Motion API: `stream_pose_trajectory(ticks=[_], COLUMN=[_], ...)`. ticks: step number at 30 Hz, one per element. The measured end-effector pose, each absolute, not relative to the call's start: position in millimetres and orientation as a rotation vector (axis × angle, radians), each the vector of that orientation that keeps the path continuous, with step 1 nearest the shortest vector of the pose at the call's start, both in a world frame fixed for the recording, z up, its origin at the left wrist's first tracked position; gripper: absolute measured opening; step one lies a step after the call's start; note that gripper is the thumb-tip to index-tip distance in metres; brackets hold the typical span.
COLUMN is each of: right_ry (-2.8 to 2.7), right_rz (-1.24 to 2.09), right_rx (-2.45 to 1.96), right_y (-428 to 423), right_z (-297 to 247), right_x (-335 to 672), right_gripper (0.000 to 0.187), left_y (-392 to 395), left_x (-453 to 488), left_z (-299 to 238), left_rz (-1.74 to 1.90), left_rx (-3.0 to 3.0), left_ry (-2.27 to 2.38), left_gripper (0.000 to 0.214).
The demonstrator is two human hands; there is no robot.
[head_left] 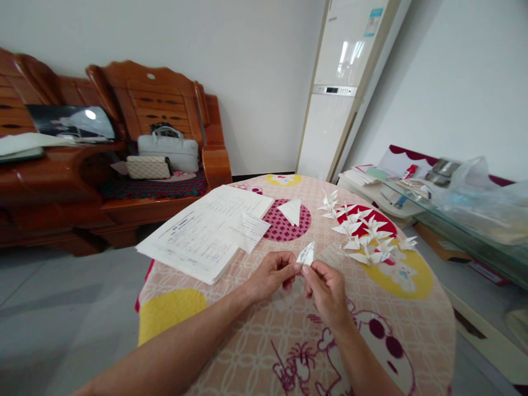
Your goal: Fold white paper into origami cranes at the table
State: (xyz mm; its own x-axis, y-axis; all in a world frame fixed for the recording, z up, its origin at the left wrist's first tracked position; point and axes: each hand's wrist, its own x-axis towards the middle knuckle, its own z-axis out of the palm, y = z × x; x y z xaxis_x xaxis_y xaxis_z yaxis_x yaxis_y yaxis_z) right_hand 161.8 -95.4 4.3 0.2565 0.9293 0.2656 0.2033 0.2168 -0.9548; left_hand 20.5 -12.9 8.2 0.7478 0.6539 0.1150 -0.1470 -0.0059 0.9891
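Note:
A small folded piece of paper (306,253) with dark writing is held up between my two hands, above the tablecloth. My left hand (275,270) pinches its lower left corner between thumb and finger. The thumb and fingers of my right hand (327,286) close on its lower right side. Beyond it lies a folded paper triangle (291,211) on a purple checked circle. Several white paper cranes (367,234) stand in a group to the right. Left of my hands is a stack of printed sheets (198,234), with a loose square of paper (252,231) over its right edge.
A patterned cloth covers the round table (256,341). To the right, a glass shelf (466,231) carries plastic bags and papers. A wooden bench (154,93) with a grey handbag (169,151) stands back left. A tall white air conditioner (330,121) stands behind the table.

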Motion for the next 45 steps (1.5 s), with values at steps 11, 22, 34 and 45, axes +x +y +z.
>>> stream_pose_trajectory(ticks=[11,22,34,45], right_ry=[-1.239,-1.148,-1.082,-1.110], right_rz=[0.746,0.724,0.820,0.768], right_rx=[-1.279,-1.203,-1.134,-1.179], right_y=[-95.9,-94.9,-93.3,-93.8], right_z=[6.7,6.5,4.3,5.6], right_x=[162.3,165.7,163.4,164.4], right_gripper=[0.033,0.039,0.038,0.037], left_y=[-9.6,-9.0,-8.3,-8.8], left_x=[21.7,21.1,20.6,18.9], left_z=[8.0,8.2,7.1,7.3], left_rz=[0.730,0.692,0.685,0.681], left_rx=[1.376,1.394,1.443,1.573], left_ry=[0.459,0.419,0.406,0.416], left_gripper=[0.039,0.040,0.040,0.039])
